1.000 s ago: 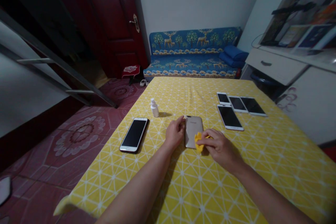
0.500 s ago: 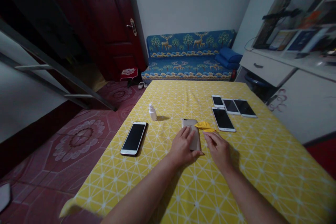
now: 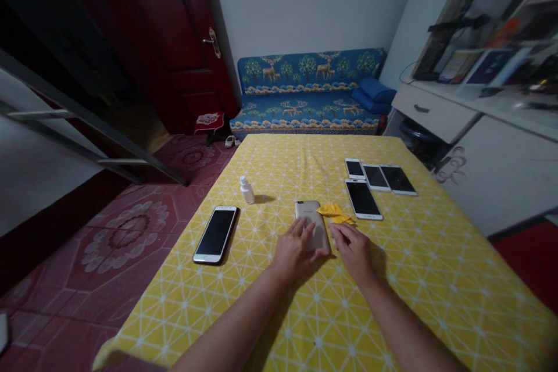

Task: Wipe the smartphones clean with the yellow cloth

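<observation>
The left hand (image 3: 296, 256) lies flat and unclenched on the near half of the gold phone (image 3: 308, 215), whose long axis runs away from the person, slightly tilted; the right hand (image 3: 354, 251) is open and empty, just right of that phone. The yellow cloth (image 3: 333, 213) lies just beyond the right hand, beside the phone's far end; four phones (image 3: 362, 200) lie farther right of it; a white bottle (image 3: 246, 190) and a black-faced phone (image 3: 215, 234) lie left of it.

Near the top of the back of the gold smartphone (image 3: 318, 233) runs a short line of small lettering (image 3: 307, 210), perhaps "Honor", though the dim view leaves that uncertain. The cards on the shelf (image 3: 479, 67) at the right carry print too small to read.
</observation>
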Action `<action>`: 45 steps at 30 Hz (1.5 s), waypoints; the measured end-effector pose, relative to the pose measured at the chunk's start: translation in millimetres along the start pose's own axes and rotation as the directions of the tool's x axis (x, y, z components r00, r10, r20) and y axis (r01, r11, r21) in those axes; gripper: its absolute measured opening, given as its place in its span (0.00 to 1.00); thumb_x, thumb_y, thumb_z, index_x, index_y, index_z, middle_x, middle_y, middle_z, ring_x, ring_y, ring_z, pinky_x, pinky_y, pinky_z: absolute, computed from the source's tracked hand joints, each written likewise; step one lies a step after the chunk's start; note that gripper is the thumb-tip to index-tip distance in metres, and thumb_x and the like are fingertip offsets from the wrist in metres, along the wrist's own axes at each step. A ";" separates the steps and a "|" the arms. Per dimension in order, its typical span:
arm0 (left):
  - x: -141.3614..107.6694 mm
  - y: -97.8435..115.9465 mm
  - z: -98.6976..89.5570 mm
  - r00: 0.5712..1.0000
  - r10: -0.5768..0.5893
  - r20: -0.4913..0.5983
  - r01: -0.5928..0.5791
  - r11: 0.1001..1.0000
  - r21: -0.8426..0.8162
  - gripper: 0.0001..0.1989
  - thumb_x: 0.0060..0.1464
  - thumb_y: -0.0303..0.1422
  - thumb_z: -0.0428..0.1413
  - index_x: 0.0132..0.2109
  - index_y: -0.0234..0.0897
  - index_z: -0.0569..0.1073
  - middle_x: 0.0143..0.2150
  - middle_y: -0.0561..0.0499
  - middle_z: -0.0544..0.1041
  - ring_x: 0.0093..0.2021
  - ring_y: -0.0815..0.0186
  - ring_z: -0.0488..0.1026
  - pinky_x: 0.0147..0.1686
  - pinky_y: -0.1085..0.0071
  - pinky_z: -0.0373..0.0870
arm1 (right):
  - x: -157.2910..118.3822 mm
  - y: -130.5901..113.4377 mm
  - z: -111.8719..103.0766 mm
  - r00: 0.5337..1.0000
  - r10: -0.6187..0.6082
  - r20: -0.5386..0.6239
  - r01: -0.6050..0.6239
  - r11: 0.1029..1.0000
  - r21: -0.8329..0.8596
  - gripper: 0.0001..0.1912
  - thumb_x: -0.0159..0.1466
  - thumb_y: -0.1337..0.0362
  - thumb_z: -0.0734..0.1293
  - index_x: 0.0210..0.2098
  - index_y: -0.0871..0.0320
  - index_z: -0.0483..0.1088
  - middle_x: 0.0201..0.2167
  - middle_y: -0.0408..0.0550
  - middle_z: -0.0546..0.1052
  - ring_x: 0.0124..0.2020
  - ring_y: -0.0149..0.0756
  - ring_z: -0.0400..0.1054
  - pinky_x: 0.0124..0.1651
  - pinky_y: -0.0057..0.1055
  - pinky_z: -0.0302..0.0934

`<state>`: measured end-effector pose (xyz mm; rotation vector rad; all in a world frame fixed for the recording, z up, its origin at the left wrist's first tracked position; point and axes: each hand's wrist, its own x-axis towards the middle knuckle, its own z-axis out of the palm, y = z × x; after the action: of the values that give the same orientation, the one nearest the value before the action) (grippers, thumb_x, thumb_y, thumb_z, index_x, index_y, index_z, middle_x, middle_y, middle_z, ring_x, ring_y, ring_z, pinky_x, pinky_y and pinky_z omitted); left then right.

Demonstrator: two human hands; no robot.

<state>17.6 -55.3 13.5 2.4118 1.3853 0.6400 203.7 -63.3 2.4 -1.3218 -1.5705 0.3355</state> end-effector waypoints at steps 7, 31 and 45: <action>6.4 45.8 6.9 0.966 -0.257 0.026 0.251 0.958 0.137 0.39 0.53 0.42 0.58 0.68 0.36 0.59 0.70 0.30 0.55 0.67 0.35 0.55 0.56 0.47 0.67 | 2.6 -9.3 -1.7 0.995 0.094 0.031 -0.095 0.995 0.042 0.11 0.66 0.60 0.62 0.32 0.51 0.75 0.29 0.46 0.80 0.30 0.36 0.74 0.35 0.29 0.67; -5.9 2.8 -23.4 0.862 -0.348 0.368 0.280 -0.279 -0.919 0.20 0.48 0.28 0.60 0.51 0.33 0.72 0.47 0.41 0.79 0.43 0.57 0.79 0.42 0.62 0.78 | -0.6 -12.1 1.0 0.907 0.354 0.229 -0.416 0.837 0.354 0.17 0.62 0.49 0.65 0.41 0.53 0.78 0.26 0.45 0.80 0.23 0.36 0.71 0.23 0.28 0.64; -6.2 34.7 5.3 0.929 -0.188 0.318 0.275 -0.221 -0.936 0.28 0.52 0.39 0.66 0.59 0.39 0.73 0.48 0.41 0.79 0.46 0.57 0.77 0.44 0.62 0.74 | -12.4 0.3 -46.9 0.744 0.615 0.261 -0.643 0.553 0.530 0.33 0.52 0.51 0.75 0.54 0.61 0.72 0.41 0.54 0.81 0.22 0.29 0.70 0.25 0.27 0.65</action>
<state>43.3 -78.1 23.2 0.7126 0.6105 0.9780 240.5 -91.3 16.9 -1.3129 -0.8189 1.2242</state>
